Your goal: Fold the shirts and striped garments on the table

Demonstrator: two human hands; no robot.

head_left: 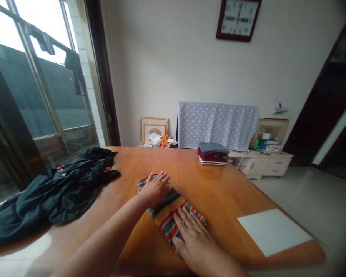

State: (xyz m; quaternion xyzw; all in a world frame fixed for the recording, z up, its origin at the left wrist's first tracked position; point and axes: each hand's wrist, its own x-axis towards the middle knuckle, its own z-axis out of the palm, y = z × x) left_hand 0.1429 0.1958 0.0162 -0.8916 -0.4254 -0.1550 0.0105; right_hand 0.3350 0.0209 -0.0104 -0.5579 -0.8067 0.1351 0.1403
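A striped cloth garment [165,216] in yellow, red, grey and black lies folded into a long strip on the wooden table [150,161]. My left hand [157,187] rests flat on its far left end, fingers stretched out. On the near right end lies my right hand [192,238], palm down with the fingers extended over the stripes. Both hands press on the cloth without gripping it. The parts of the cloth under the palms are hidden.
A dark crumpled garment [72,188] covers the table's left side. Toward the back right stands a stack of folded clothes [212,154]. A white sheet [273,232] lies near the right edge. Beyond the table are a dotted cloth [216,125] and a low cabinet [272,164].
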